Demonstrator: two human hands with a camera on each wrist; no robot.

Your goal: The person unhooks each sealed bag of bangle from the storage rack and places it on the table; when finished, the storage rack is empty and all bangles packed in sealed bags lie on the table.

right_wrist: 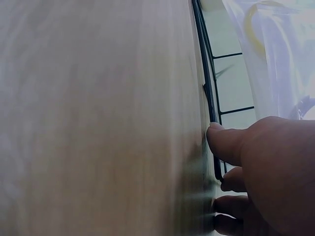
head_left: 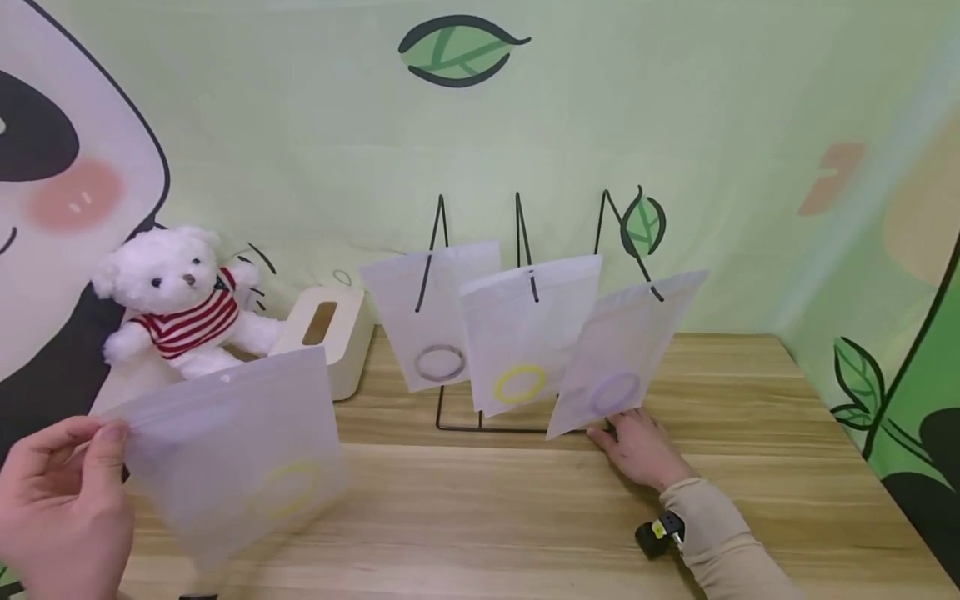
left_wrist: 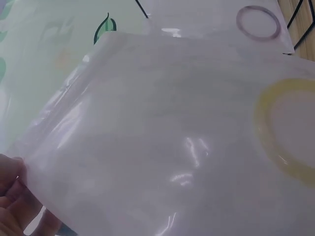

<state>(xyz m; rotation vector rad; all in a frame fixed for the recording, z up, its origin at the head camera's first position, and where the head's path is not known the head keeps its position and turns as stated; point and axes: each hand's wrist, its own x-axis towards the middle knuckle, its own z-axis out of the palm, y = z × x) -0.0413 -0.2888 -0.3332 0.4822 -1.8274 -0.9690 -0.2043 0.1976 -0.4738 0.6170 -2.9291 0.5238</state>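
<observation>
My left hand (head_left: 67, 504) pinches the top corner of a translucent frosted zip bag (head_left: 217, 433) between thumb and fingers. A pale yellow ring (left_wrist: 266, 123) shows at the bag's lower part. Three similar bags hang on the prongs of a black wire rack (head_left: 502, 429): one with a grey-purple ring (head_left: 422, 377), a middle one with a yellow ring (head_left: 501, 396), and a right one with a lilac ring (head_left: 596, 402). At the rack's front right base corner, my right hand (head_left: 645, 450) holds the base wire, thumb on the front bar (right_wrist: 208, 98).
A white teddy bear (head_left: 197, 321) in a red-striped shirt sits at the back left, beside a cream tissue box (head_left: 348, 358). The wooden table (head_left: 465, 517) ends at a green cartoon-printed cloth (head_left: 675, 100) behind.
</observation>
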